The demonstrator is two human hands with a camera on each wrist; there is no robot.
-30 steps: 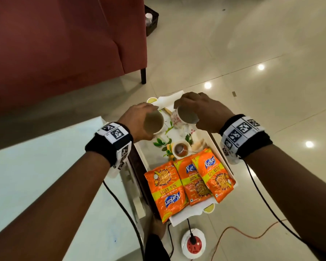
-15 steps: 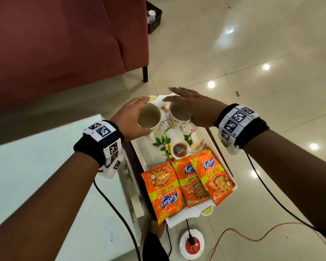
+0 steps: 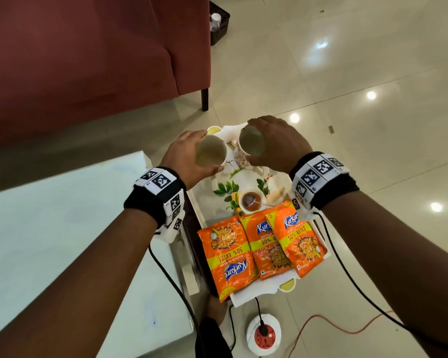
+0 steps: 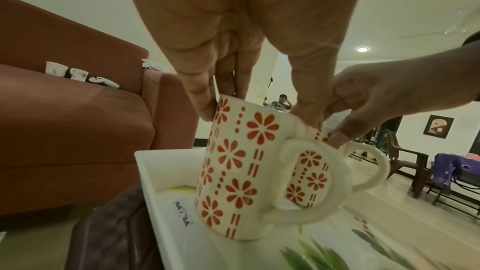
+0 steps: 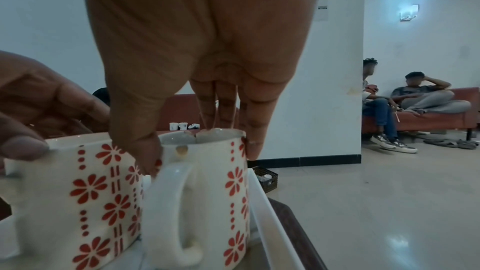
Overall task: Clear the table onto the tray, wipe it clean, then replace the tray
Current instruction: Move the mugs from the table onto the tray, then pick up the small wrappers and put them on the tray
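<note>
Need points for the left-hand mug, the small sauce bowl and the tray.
left-hand mug (image 4: 233, 171), left wrist view, flowered side wall
sauce bowl (image 3: 251, 202), head view, brown liquid inside
tray (image 3: 254, 295), head view, bare near rim

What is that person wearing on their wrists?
Each bare arm wears a black wristband topped with white blocks printed with black square code markers. A white camera mount hangs below the left band, and a thin black cable trails from each wrist. No sleeves show.

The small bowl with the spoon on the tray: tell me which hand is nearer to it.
Right, narrowly. The right hand grips a mug just beyond the small bowl, almost straight past it. The left hand grips the other mug, beyond the bowl and off to its left.
</note>
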